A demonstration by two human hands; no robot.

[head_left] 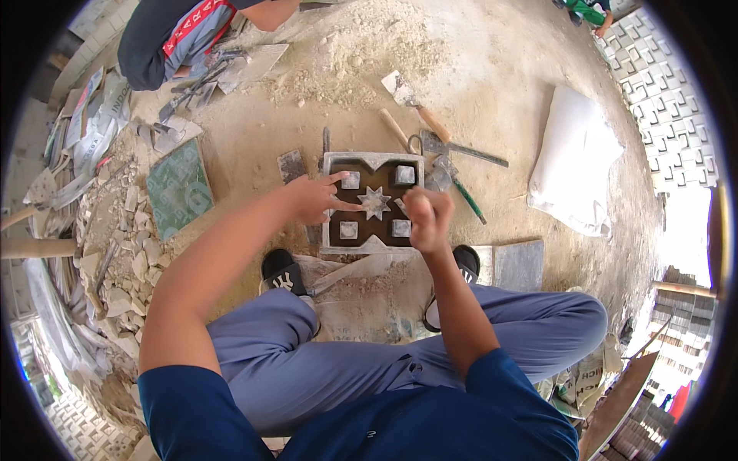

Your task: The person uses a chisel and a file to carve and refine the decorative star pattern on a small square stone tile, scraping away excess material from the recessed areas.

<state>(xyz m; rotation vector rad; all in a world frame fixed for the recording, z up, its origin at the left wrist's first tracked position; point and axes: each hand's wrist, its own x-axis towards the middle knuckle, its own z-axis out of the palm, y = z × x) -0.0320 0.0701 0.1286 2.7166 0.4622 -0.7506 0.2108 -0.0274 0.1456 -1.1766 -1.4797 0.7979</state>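
A square grey mould (373, 250) lies on the ground between my feet, with notched inner sides. Inside it a star-shaped piece (375, 203) stands in the middle, and a small square block (349, 230) sits near each corner. Over the mould's left side reaches my left hand (317, 200), its fingers spread, the tips by the upper left block and the star. My right hand (429, 217) is curled closed at the right edge, slightly blurred. Whatever it holds is hidden; a small pale tip shows beside it, near the star.
Beyond the mould lie a wooden-handled trowel (433, 123), a long metal blade (477, 154) and a green-handled tool (467, 200). A white sack (573, 161) is at right, a green board (180, 188) and rubble (127, 269) at left. Another person (181, 46) crouches at the far left.
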